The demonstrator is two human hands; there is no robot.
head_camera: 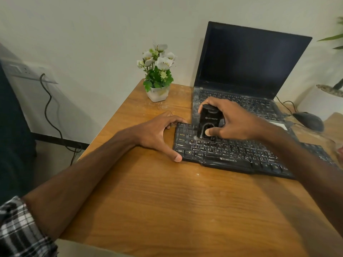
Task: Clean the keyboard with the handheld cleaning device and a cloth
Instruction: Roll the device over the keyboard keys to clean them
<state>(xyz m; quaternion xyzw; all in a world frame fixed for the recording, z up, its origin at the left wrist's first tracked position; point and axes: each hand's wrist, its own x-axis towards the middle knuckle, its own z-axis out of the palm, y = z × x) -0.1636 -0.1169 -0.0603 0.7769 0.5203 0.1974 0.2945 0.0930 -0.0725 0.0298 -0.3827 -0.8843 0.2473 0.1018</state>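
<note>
Two hands are at work, and I read this as the first step: the pass with the device, which I judge is barely begun since it sits at the board's first corner. The right hand (235, 121) grips the handheld cleaning device (207, 121), fingers wrapped over its top and far side, thumb pressed on its near face. The device's mouth sits down on the keys at the upper left of the keyboard (228, 160).

The left hand (157, 134) clamps the keyboard's left end, fingers curled at the far corner and thumb against the near edge, which should stop the board sliding. The keyboard lies on the wooden table (167, 210), just in front of the open laptop (250, 71). Whether the two touch or overlap, I cannot tell. It is black and flecked all over with pale dust, thickest between the keys.

I judge the next move calls for a slow drag rightward along the row, mouth kept on the keys. No cloth is in view, so wiping waits.
</note>
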